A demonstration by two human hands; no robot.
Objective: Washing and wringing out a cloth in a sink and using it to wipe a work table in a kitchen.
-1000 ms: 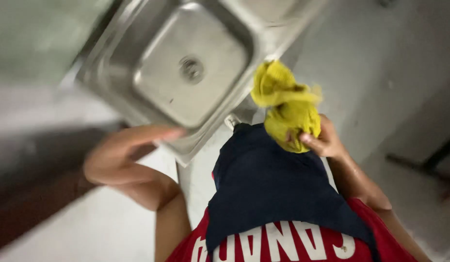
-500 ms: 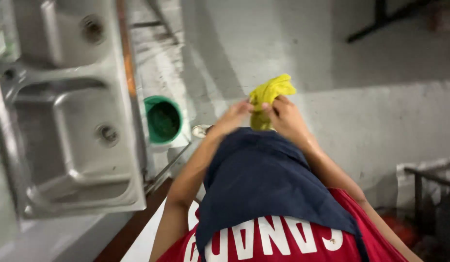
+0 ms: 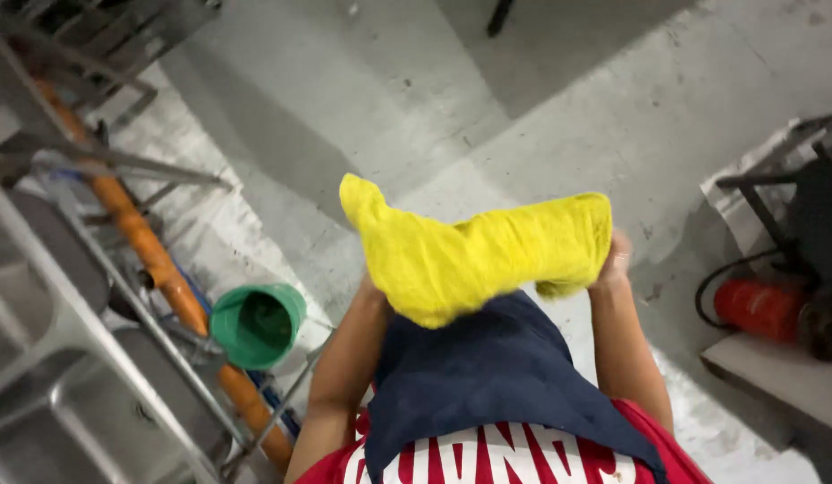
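A yellow cloth [image 3: 474, 251] is stretched out in front of me between both hands, above the grey concrete floor. My left hand [image 3: 373, 289] grips its left part and is mostly hidden behind the cloth. At the cloth's right end my right hand [image 3: 613, 260] holds on, only its edge showing. A dark blue apron [image 3: 488, 376] over a red shirt fills the bottom of the view.
A steel sink unit [image 3: 57, 358] with a metal frame stands at the left, an orange pipe [image 3: 156, 269] running under it. A green bucket [image 3: 255, 324] sits on the floor beside it. A red cylinder [image 3: 761, 309] and a dark stand are at the right.
The view has swung away from the sink toward the floor. The bunched yellow cloth has been pulled open and spread wide between my two hands.
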